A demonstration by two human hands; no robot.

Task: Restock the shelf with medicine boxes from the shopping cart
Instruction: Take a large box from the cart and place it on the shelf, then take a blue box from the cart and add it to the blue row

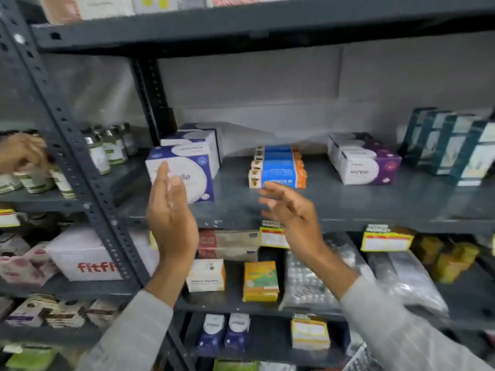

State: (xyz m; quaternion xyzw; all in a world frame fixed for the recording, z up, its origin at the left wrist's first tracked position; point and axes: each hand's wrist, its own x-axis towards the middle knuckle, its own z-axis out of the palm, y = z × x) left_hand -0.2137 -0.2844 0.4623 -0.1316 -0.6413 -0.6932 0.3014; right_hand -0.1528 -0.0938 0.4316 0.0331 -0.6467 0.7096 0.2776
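A dark grey metal shelf (334, 199) fills the view. A blue-and-white medicine box (198, 167) stands at its left front, with similar boxes stacked behind it. My left hand (171, 218) is raised just in front of that box, palm turned right, fingers apart, holding nothing. My right hand (292, 212) is open too, fingers spread, just below a row of blue-and-orange boxes (281, 170). Purple-and-white boxes (367, 162) sit further right. The shopping cart is out of sight.
Tall teal boxes (452, 145) stand at the far right. Another person's hand (21, 153) reaches among small bottles (107, 148) in the left bay. A slotted upright post (80, 167) divides the bays. Lower shelves hold boxes, blister packs and yellow price tags (385, 241).
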